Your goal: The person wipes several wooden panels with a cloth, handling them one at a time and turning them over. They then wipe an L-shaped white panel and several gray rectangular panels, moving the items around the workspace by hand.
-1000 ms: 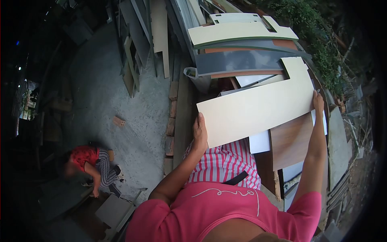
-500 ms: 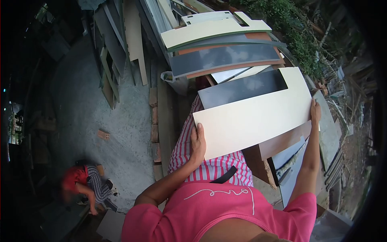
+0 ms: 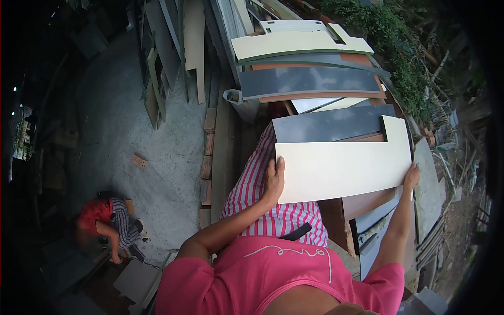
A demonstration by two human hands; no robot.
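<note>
Head view: looks down on a stack of boards. Held level just above it, a cream panel, notched at one corner. Likely stiff, smooth, slippery-faced, manageable by the short ends. Left hand curled round one end, right hand clamped on the other.

Both our arms reach forward, with the hands well apart. Left arm: the elbow is bent out to the left and the forearm angles up and to the right. Left hand: the thumb lies flat on top of the board, the fingers are hidden beneath its end, and the grip is closed. Right arm: nearly straight, rising from the shoulder. Right hand: it is wrapped round the opposite end, fingertips out of sight. We note both hands at roughly the same height.
</note>
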